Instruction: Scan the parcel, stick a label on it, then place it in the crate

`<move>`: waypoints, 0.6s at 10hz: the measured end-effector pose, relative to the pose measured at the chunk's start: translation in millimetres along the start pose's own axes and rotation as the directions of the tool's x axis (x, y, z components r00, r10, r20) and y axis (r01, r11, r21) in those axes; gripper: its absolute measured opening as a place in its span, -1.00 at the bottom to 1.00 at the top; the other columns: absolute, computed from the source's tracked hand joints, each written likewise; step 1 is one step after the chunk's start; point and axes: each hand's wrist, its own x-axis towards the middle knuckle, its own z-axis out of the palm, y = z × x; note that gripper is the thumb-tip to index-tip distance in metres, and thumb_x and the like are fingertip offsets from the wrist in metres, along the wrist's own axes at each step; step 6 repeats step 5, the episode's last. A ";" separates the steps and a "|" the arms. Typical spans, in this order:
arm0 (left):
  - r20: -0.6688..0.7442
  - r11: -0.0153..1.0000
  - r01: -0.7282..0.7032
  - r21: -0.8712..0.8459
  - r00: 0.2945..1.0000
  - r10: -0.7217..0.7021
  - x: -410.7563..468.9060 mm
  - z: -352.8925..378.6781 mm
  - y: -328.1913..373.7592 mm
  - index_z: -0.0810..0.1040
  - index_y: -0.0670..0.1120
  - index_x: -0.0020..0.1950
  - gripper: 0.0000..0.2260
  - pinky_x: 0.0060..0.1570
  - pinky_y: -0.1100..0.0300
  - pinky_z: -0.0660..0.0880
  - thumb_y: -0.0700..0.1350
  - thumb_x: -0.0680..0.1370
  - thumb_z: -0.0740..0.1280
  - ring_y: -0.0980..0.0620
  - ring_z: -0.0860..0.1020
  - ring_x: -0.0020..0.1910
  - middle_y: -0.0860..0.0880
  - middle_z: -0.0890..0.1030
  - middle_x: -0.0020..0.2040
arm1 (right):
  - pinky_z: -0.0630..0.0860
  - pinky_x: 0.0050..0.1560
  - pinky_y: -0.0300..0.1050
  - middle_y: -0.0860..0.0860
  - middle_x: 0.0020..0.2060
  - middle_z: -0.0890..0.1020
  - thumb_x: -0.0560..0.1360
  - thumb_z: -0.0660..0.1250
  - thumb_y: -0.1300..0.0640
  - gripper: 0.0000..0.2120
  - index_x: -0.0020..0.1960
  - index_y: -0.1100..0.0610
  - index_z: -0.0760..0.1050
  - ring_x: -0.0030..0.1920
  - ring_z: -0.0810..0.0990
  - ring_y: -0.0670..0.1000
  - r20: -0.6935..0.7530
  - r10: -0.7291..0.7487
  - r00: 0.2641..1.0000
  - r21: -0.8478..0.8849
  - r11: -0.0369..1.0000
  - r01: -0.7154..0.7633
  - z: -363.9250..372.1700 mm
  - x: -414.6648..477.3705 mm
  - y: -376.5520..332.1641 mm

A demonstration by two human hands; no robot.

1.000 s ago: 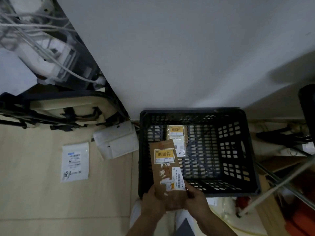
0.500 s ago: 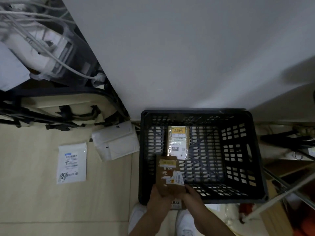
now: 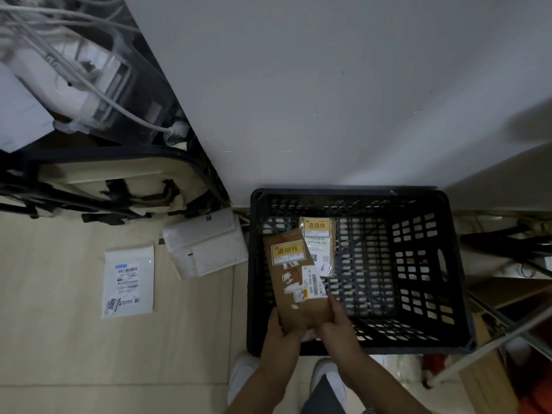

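Now both hands, left (image 3: 280, 331) and right (image 3: 336, 324), fingers pinching parcel (image 3: 294, 282) near edge over crate (image 3: 457, 264) near-left corner

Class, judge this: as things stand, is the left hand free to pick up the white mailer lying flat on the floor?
Probably not yet: the left hand and right hand both grip the brown parcel over the crate. The white mailer lies unobstructed.

My right hand (image 3: 336, 322) and left hand (image 3: 283, 333) cover the brown parcel's (image 3: 294, 282) near end. Its small print blurs. It hides part of the second parcel (image 3: 321, 234) in the crate (image 3: 418, 348).
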 end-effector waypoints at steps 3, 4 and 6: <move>0.050 0.998 0.011 -0.058 0.999 -0.008 4.2 2.5 9.0 0.59 -0.05 0.07 -0.67 -0.20 0.28 0.54 -0.40 0.49 0.20 0.06 0.61 -0.17 -0.05 0.66 -0.09 | 0.46 -0.48 -0.49 0.31 0.09 0.58 0.45 0.12 0.62 -0.63 0.21 0.50 0.47 -0.49 0.61 -0.24 0.125 0.104 0.987 -0.054 0.994 -0.097 5.0 -19.0 6.4; 0.011 0.995 0.051 -0.086 0.999 -0.050 -3.2 -6.4 17.9 0.64 -0.02 -0.26 -0.72 -0.20 0.13 0.49 -0.33 0.50 0.25 -0.03 0.56 -0.26 -0.10 0.65 -0.24 | 0.41 -0.59 -0.40 0.21 -0.18 0.59 0.46 0.12 0.64 -0.65 0.23 0.61 0.40 -0.45 0.52 0.02 0.144 0.167 0.975 -0.047 0.986 -0.162 -0.4 -32.4 11.2; -0.095 0.997 -0.009 -0.079 0.996 0.001 -19.2 -13.7 38.8 0.58 -0.06 -0.11 -0.86 -0.34 0.22 0.38 -0.28 0.48 0.30 0.00 0.53 -0.27 -0.10 0.61 -0.19 | 0.39 -0.47 -0.22 0.07 -0.34 0.50 0.46 0.23 0.55 -0.66 0.23 0.45 0.48 -0.38 0.41 0.03 0.103 0.194 0.976 0.061 0.978 -0.201 -8.3 -45.1 3.1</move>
